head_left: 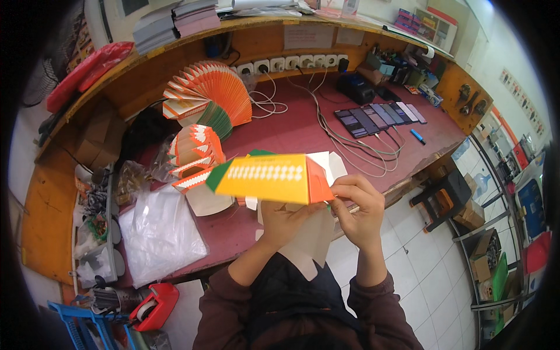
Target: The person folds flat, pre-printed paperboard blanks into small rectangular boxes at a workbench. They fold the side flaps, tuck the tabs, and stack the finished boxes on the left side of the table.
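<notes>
Both my hands hold a partly folded cardboard box, yellow with a row of white shapes, an orange end and green edges, up over the desk's front edge. Its pale inner flaps hang below and stick out behind. My left hand grips it from underneath, fingers partly hidden by the panel. At the orange end, my right hand pinches the corner between thumb and fingers. Left of the box stands a bundle of folded orange and white cartons. Farther back, a larger fan of flat orange and green cartons spreads out.
Clear plastic bags lie at the desk's left front. A row of phones with white cables rests at the right back, near a blue marker. A red tape dispenser sits lower left. A dark stool stands right.
</notes>
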Available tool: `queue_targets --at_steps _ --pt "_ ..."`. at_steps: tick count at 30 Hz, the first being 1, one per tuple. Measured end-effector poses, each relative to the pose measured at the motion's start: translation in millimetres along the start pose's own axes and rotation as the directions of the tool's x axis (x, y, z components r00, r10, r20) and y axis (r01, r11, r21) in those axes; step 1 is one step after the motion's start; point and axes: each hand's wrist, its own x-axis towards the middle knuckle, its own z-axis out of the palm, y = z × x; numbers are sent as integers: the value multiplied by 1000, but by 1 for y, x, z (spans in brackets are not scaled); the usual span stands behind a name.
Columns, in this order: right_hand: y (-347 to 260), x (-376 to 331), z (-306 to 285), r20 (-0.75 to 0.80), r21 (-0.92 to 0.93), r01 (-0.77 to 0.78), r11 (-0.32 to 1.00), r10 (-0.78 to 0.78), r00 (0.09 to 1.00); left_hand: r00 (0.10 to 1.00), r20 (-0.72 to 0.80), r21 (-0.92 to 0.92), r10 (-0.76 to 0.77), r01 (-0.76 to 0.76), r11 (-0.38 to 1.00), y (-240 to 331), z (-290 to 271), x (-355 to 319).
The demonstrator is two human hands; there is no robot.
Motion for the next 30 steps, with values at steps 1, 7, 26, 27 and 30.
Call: queue_targets --at_steps 1,7,26,27,30 --pt "-1 0 0 21 6 -16 1000 16 1000 999 10 -53 -54 54 997 -1 -1 0" --pt "-5 -6 5 214 -134 46 990 -17 977 996 -90 -72 2 -9 997 -10 -3 5" --pt "30 -40 9 69 -65 -384 921 388 919 958 -134 -81 -252 243 967 -8 1 -1" --pt "29 -38 9 35 -22 -419 908 419 907 996 -53 31 -73 75 997 -6 3 -4" --pt "29 -32 3 16 192 -503 843 510 860 945 216 297 246 -304 905 -7 6 -12"
